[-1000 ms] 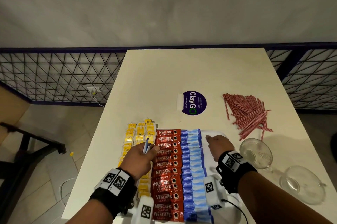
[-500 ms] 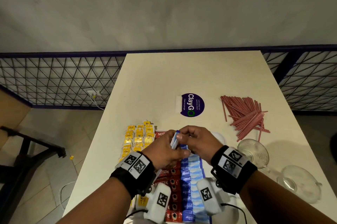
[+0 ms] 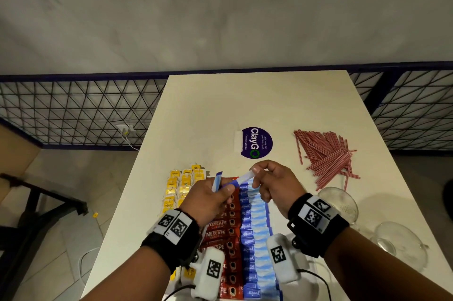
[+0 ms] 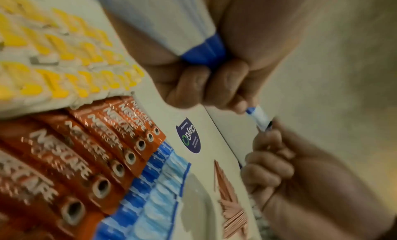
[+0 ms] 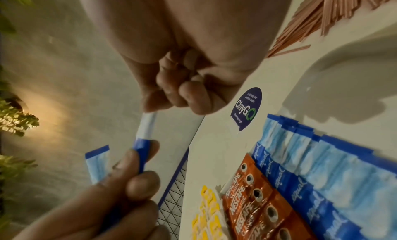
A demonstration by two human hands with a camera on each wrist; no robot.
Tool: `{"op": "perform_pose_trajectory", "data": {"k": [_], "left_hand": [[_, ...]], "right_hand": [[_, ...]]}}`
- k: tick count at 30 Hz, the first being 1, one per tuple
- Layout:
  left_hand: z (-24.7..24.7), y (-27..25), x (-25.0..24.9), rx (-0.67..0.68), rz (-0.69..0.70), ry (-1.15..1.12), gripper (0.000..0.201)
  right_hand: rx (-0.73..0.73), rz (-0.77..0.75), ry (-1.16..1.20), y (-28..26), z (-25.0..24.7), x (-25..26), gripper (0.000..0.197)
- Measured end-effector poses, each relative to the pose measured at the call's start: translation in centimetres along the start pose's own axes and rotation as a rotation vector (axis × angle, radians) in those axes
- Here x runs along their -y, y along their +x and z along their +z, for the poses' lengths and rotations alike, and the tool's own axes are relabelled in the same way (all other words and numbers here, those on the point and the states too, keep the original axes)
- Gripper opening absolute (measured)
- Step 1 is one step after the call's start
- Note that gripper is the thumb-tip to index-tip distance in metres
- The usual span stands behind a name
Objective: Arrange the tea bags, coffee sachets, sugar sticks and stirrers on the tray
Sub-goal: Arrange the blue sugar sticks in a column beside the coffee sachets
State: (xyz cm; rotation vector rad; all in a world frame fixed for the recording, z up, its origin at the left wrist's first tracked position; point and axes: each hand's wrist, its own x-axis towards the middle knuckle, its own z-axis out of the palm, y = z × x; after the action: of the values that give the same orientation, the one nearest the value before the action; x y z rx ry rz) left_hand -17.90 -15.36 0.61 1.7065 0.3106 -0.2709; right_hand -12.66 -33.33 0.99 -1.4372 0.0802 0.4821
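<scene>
Blue-and-white sugar sticks [image 3: 241,180] in both hands

Pale counter [image 3: 257,104] stretching away beyond the fingers. A round purple ClayGO sticker [image 3: 256,142] sits on it just past the fingers. Two clear glass cups [image 3: 339,202] stand to the right of the fingers, near the counter's right edge. A dark wire-mesh railing [image 3: 73,112] runs behind the counter, a grey wall [image 3: 220,11] above it
</scene>
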Motion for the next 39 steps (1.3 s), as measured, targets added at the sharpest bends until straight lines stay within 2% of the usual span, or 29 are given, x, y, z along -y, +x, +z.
{"op": "perform_pose_trajectory", "data": {"k": [3, 8, 10, 12, 15, 19, 25, 28, 34, 39], "left_hand": [[0.5, -0.1, -0.2, -0.075, 0.096, 0.087, 0.02], [0.3, 0.3, 0.6, -0.179, -0.002, -0.162, 0.018], [0.1, 0.6, 1.0, -0.197, 0.019, -0.156, 0.018], [0.1, 0.8, 1.1, -0.206, 0.053, -0.079, 0.015], [0.0, 1.2, 1.6, -0.237, 0.05, 0.028, 0.013], [-0.8, 1.2, 2.5, -0.293, 0.008, 0.049, 0.011], [-1.7, 0.4, 3.4, -0.301, -0.028, 0.105, 0.009], [-1.9, 0.1, 3.6, -0.287, -0.037, 0.13, 0.008], [-2.5, 0.0, 4.0, -0.287, -0.049, 0.104, 0.01], [-2.7, -0.2, 4.1, -0.291, -0.047, 0.121, 0.013]], "right_hand": [[-0.002, 0.027, 0.032, 0.1, 0.0, -0.1, 0.012], [0.013, 0.003, -0.026, 0.0, -0.3, -0.6, 0.008], [-0.001, 0.0, -0.012, -0.2, -0.5, -0.9, 0.008], [-0.029, 0.005, -0.027, -0.4, -0.6, -1.1, 0.002], [-0.121, 0.035, -0.07, -0.1, -1.1, -1.8, 0.009], [-0.254, 0.178, -0.049, 0.7, -3.0, -3.6, 0.014], [-0.268, 0.379, -0.17, 1.2, -4.3, -6.9, 0.023], [-0.236, 0.433, -0.237, 1.3, -4.5, -7.9, 0.02], [-0.22, 0.469, -0.307, 2.1, -4.8, -9.0, 0.011], [-0.214, 0.43, -0.43, 2.7, -4.9, -9.9, 0.01]]}}
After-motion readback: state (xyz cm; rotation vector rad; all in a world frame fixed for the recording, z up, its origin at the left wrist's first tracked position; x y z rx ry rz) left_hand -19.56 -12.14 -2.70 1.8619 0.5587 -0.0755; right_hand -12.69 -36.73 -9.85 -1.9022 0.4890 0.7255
